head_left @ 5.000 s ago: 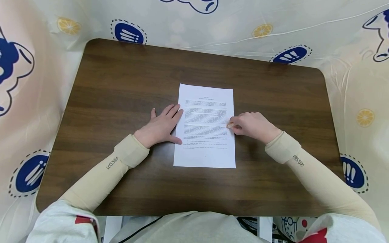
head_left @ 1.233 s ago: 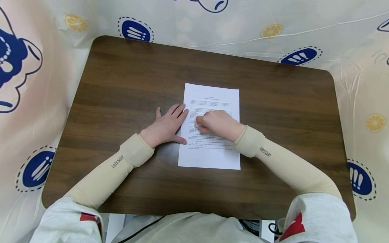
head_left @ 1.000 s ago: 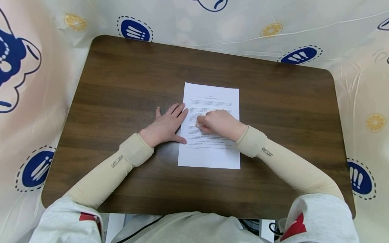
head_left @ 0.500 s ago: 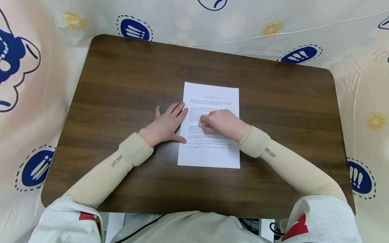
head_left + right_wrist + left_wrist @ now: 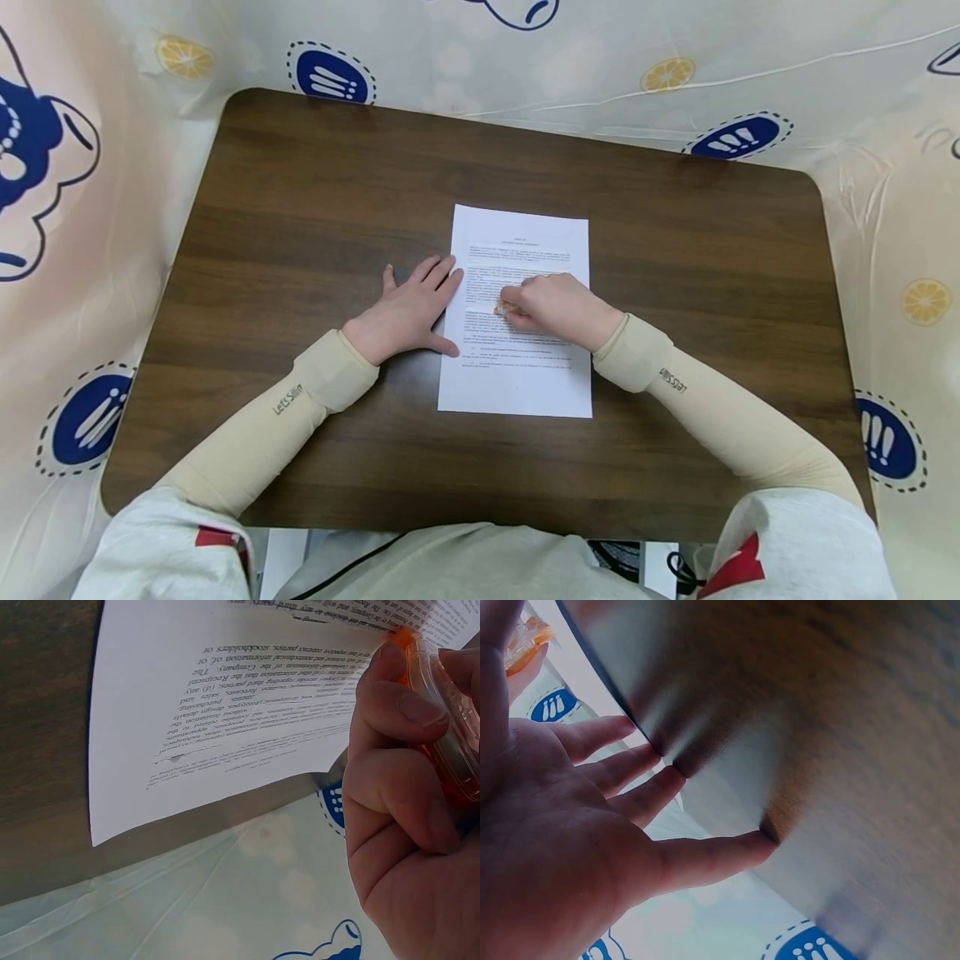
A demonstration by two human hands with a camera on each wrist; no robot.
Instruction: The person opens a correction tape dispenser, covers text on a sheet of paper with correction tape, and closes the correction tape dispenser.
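Observation:
A printed sheet of paper [image 5: 517, 392] lies on the brown table. My left hand [image 5: 405, 312] is spread flat at its left edge, with fingertips and thumb resting on the margin. In the left wrist view the fingers of the left hand [image 5: 577, 802] are straight and apart. My right hand [image 5: 562, 308] is over the middle of the text, curled round a small correction tape [image 5: 502, 309]. In the right wrist view the correction tape [image 5: 454, 761] has a clear and orange case, pinched between thumb and fingers, its orange tip down at the printed lines. The palm hides part of it.
The wooden table [image 5: 300, 167] extends round the sheet on all sides. A pale patterned curtain [image 5: 585, 67] surrounds its back and sides. A black cord [image 5: 348, 565] runs below the front edge, over the person's clothing.
Five seconds ago the right hand was at the sheet's right edge; by 1.2 seconds ago it was left of centre. Since then it has slid slowly right with the correction tape. The left hand stays put.

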